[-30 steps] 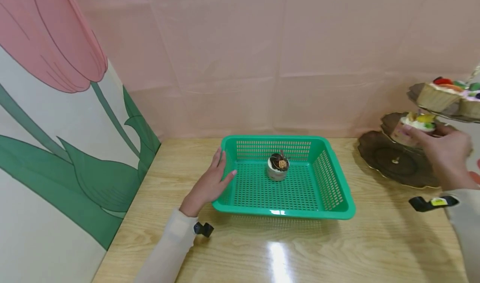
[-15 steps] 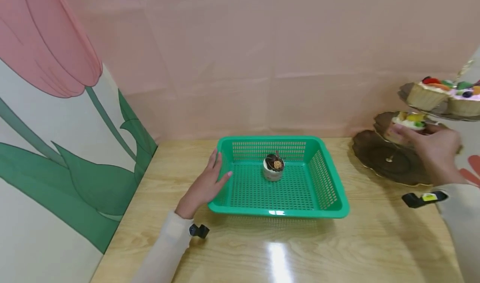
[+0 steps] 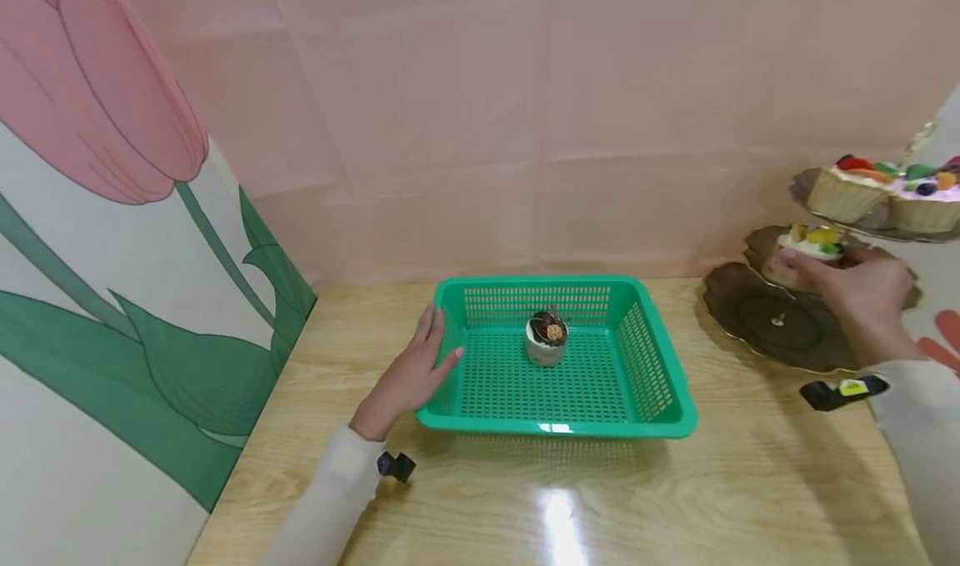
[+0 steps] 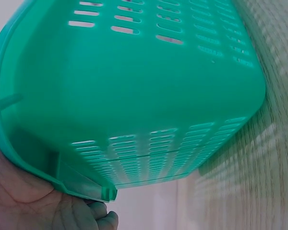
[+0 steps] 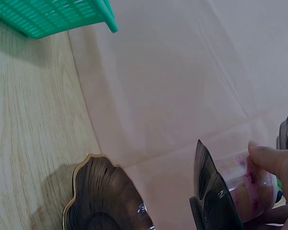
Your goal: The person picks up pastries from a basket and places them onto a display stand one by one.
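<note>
My right hand pinches a small clear dessert cup with layered pink filling, its white cream and yellow and green fruit topping showing in the head view. The cup is right at the middle tier of a dark, scalloped three-tier stand. On the left, my left hand rests with straight fingers on the left rim of a green plastic basket. Inside the basket stands a dessert cup with a chocolate and walnut topping. In the left wrist view the palm lies against the basket's rim.
Two fruit-topped cupcakes, one cream and one pink, sit on the stand's top tier, close above my right hand. A pink cloth hangs behind the wooden table. A tulip-painted wall bounds the left side.
The head view has shifted slightly, moving the scene a little left. My right hand stays on the fruit-topped cup at the middle tier, and my left hand stays on the basket rim.
</note>
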Demonstrator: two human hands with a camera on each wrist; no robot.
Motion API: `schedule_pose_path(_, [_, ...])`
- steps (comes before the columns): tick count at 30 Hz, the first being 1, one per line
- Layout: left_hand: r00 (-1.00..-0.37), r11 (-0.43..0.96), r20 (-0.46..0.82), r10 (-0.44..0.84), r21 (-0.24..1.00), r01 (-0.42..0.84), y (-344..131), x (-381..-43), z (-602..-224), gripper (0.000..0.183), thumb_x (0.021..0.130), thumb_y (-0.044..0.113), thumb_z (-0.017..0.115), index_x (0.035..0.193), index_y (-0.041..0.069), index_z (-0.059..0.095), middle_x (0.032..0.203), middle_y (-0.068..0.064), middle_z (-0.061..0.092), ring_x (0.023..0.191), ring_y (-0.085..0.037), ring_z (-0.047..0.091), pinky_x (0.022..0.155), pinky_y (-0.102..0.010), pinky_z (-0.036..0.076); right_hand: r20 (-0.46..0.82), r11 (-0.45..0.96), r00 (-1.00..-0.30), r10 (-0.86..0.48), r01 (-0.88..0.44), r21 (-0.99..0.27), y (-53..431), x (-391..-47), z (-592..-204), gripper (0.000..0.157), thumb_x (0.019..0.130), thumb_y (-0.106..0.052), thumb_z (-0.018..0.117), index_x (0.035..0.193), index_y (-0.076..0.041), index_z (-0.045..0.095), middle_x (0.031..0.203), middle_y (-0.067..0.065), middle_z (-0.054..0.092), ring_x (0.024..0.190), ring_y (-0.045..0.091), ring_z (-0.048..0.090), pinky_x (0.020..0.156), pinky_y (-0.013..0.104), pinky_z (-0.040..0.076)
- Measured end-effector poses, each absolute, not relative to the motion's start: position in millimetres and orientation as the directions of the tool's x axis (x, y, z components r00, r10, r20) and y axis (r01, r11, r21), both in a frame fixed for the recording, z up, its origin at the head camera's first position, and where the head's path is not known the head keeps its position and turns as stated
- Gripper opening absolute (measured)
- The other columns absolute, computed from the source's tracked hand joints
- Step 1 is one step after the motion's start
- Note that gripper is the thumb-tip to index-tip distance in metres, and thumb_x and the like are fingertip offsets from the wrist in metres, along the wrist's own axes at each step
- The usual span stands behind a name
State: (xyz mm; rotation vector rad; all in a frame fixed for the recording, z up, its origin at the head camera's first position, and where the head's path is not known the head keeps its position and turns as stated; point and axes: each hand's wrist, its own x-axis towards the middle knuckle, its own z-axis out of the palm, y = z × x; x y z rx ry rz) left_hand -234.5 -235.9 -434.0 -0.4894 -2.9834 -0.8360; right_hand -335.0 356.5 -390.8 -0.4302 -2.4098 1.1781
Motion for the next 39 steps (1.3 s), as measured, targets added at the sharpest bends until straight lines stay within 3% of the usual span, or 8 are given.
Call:
schedule_pose_path(3, [-0.952,0.811,0.084,0.293,0.505,0.294,-236,-234,-435,0.079,0.109,0.047,0.041,0.162,0.002,0.004,0.168,-0.006,-0.017,0.152,-0.034,0.017,0.113,-0.052,0.037,0.246,0.615,-0.866,0.435,0.086,-0.784,359,-336,-391,0.065,0.082,-0.051,0.081,0.118,0.001,0.065,0.058,-0.042,0.044,0.064,-0.02,0.044,0.059,0.006,0.037])
schedule_pose_path(11, [-0.955,0.807,0.075,0.288,0.518,0.284,-235,-233,-432,0.079,0.109,0.049,0.04,0.162,0.002,0.004,0.168,-0.005,-0.016,0.152,-0.035,0.02,0.114,-0.052,0.035,0.315,0.603,-0.858,0.406,-0.007,-0.798,364,-337,-395,0.051,0.081,-0.041,0.085,0.108,-0.003,0.067,0.064,-0.041,0.049,0.063,-0.021,0.048,0.058,0.004,0.038])
schedule_pose_path(22, [-0.957,0.797,0.072,0.282,0.537,0.275,-233,-233,-432,0.077,0.11,0.043,0.042,0.162,0.002,0.004,0.168,-0.006,-0.016,0.152,-0.035,0.02,0.116,-0.052,0.033,0.313,0.703,-0.889,0.334,0.014,-0.711,368,-331,-393,0.067,0.086,-0.045,0.08,0.12,0.011,0.065,0.065,-0.042,0.042,0.065,-0.021,0.042,0.058,0.008,0.037])
schedule_pose_path(28, [-0.956,0.784,0.087,0.281,0.553,0.281,-235,-233,-435,0.076,0.11,0.044,0.041,0.162,0.003,0.004,0.168,-0.005,-0.015,0.152,-0.035,0.019,0.116,-0.053,0.032,0.354,0.787,-0.888,0.293,0.013,-0.617,366,-322,-393,0.062,0.088,-0.046,0.077,0.112,0.01,0.068,0.076,0.002,0.068,0.065,-0.019,0.036,0.061,0.02,0.035])
schedule_pose_path(30, [-0.955,0.784,0.091,0.282,0.551,0.284,-235,-234,-437,0.076,0.11,0.044,0.041,0.162,0.003,0.004,0.168,-0.005,-0.015,0.152,-0.035,0.018,0.117,-0.053,0.031,0.355,0.815,-0.891,0.285,0.03,-0.578,362,-316,-392,0.06,0.089,-0.047,0.075,0.1,0.011,0.066,0.071,0.016,0.064,0.06,-0.011,0.037,0.06,0.027,0.033])
schedule_pose_path(34, [-0.956,0.78,0.096,0.276,0.559,0.281,-235,-235,-439,0.076,0.11,0.043,0.042,0.162,0.004,0.004,0.169,-0.004,-0.015,0.153,-0.034,0.017,0.117,-0.053,0.031,0.435,0.854,-0.865,0.249,-0.015,-0.519,350,-301,-389,0.053,0.089,-0.043,0.076,0.084,0.006,0.056,0.064,0.015,0.052,0.061,0.021,0.044,0.057,0.038,0.028])
schedule_pose_path(36, [-0.959,0.783,0.092,0.27,0.558,0.274,-235,-235,-439,0.076,0.11,0.043,0.041,0.162,0.005,0.003,0.169,-0.003,-0.015,0.153,-0.033,0.017,0.117,-0.053,0.031,0.503,0.877,-0.835,0.224,-0.052,-0.478,341,-293,-387,0.053,0.089,-0.038,0.077,0.085,0.009,0.054,0.069,0.024,0.051,0.066,0.04,0.047,0.057,0.045,0.028])
schedule_pose_path(39, [-0.959,0.782,0.09,0.267,0.562,0.27,-235,-236,-440,0.075,0.11,0.042,0.042,0.162,0.005,0.003,0.169,-0.003,-0.015,0.153,-0.033,0.018,0.116,-0.053,0.032,0.551,0.888,-0.811,0.194,-0.092,-0.45,325,-280,-382,0.057,0.089,-0.033,0.076,0.107,0.018,0.055,0.096,0.04,0.056,0.09,0.058,0.052,0.065,0.061,0.039])
